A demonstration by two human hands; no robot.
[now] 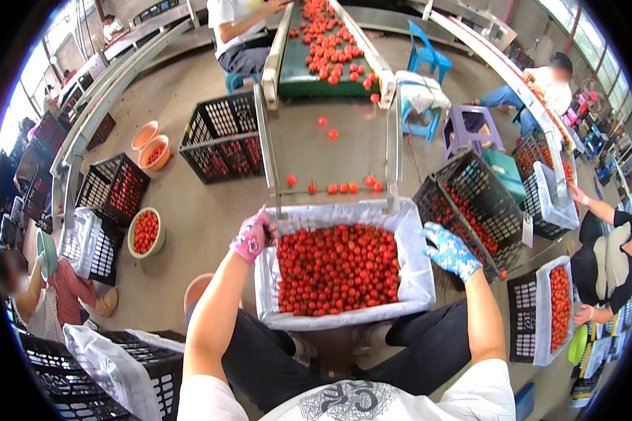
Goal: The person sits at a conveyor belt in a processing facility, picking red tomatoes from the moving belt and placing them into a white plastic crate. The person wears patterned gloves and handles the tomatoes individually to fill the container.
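Observation:
A crate lined with white sheeting (pixel 422 273) stands before me, filled with small red tomatoes (pixel 342 268). By its far left corner is my left hand (pixel 254 237) in a pink flowered glove, fingers bent; whether they grip the rim or something else is unclear. My right hand (pixel 450 250), in a blue flowered glove, is just outside the crate's right edge, fingers spread, holding nothing visible. Beyond the crate, a metal chute (pixel 316 158) slopes from a green conveyor belt (pixel 295 63) laden with tomatoes. Several tomatoes lie along the chute's lower edge.
Black plastic crates (pixel 221 137) stand left of the chute; another (pixel 484 205) with tomatoes tilts at right. A green bowl (pixel 161 234) of tomatoes and an orange basin (pixel 155 152) are on the floor. A purple stool (pixel 471 123) is beyond. Other people sit on both sides.

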